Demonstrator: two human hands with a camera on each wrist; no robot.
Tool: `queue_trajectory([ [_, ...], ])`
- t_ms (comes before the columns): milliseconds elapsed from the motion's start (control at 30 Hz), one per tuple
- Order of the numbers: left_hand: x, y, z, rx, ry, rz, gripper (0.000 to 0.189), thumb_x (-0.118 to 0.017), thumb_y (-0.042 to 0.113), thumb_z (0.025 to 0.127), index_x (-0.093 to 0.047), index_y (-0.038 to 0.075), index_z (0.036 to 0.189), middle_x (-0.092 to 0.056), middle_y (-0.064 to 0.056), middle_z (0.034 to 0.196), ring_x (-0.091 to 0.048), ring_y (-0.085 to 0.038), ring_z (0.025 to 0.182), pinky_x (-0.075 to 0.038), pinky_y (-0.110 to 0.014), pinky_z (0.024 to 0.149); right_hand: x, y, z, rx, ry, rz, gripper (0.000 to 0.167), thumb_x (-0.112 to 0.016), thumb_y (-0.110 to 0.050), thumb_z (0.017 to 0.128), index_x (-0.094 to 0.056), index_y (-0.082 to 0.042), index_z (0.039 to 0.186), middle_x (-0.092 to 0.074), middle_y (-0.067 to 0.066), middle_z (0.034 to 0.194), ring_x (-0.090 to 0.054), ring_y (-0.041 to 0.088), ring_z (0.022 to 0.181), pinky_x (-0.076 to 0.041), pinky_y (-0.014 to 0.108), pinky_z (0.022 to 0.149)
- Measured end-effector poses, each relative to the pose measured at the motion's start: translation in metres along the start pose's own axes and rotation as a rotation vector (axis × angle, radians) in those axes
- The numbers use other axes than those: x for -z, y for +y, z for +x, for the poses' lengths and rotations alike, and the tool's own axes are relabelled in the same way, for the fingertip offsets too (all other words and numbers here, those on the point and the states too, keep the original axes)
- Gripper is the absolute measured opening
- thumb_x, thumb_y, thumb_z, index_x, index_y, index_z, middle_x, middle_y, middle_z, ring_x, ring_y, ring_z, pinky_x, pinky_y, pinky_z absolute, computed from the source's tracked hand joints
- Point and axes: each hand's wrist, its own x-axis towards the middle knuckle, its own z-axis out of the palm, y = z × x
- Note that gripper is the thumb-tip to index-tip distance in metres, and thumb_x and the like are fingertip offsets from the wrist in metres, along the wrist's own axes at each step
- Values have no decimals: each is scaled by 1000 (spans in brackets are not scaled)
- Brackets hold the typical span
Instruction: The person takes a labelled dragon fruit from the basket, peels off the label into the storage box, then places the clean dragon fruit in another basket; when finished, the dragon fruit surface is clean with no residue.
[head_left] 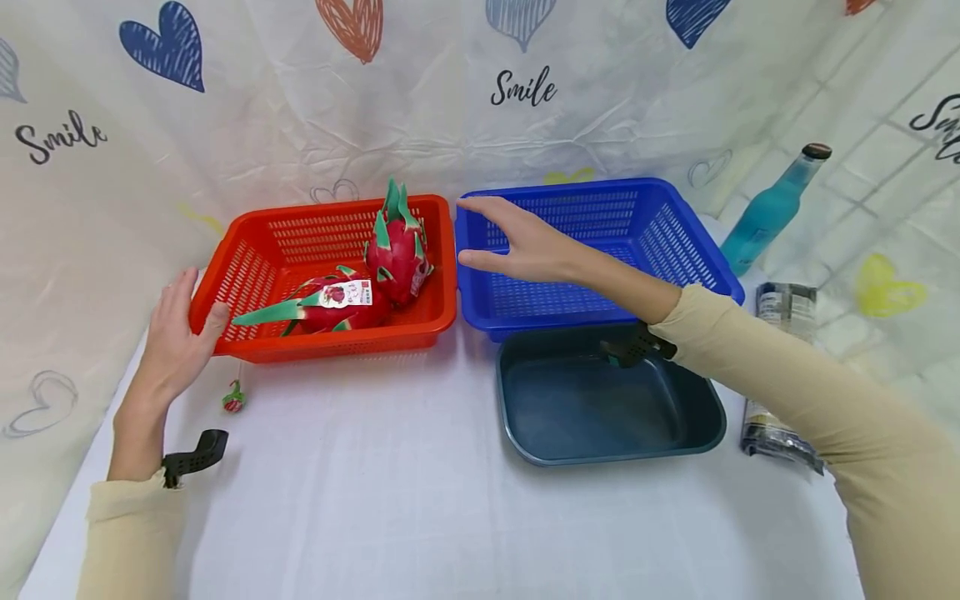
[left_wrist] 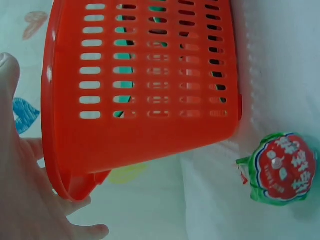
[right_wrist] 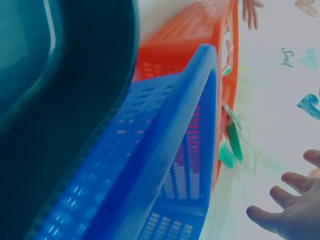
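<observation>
Tub, red basket, head-view-only bottle

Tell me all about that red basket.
The red rectangular plastic-looking basket has slotted, sloping walls and a solid rim. It stands open side up on the white cloth, close beside the blue plastic-looking basket. Inside rest two magenta dragon fruits with green leafy tips. The left hand touches its left end.

Red basket: plastic, perforated, upright; left hand touching its left end. Labelled dragon fruit: pink-red, lying inside red basket, green crown leftward. Second dragon fruit: crown up, inside red basket's right end. Blue basket: perforated, upright, just right of red basket; right hand above.
</observation>
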Motion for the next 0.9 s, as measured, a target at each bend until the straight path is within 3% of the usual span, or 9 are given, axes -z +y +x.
queue_trajectory([
  [333, 7, -6, 0, 22, -29, -12, 77, -43, 42, 97, -4, 13, 157, 1, -19, 163, 0, -48, 148, -9, -79, 106, -9, -20, 22, 58, -29, 6, 76, -59, -51, 89, -29, -23, 153, -30, 2, 159, -28, 21, 147, -36, 53, 113],
  [500, 10, -7, -1, 33, -30, 3, 78, -43, 42, 97, -2, 13, 157, 2, -19, 163, 0, -49, 148, -8, -79, 106, -12, -28, 30, 78, -52, 8, 76, -60, -51, 88, -30, -23, 152, -31, 1, 158, -28, 20, 146, -37, 51, 112],
  [900, 2, -14, 0, 58, -66, 99, 82, -44, 47, 97, 0, 10, 156, 3, -22, 162, -5, -53, 146, -23, -81, 97, -27, -47, 57, 122, -155, -24, 78, -58, -53, 89, -28, -21, 153, -25, 3, 160, -22, 22, 148, -37, 49, 113],
])
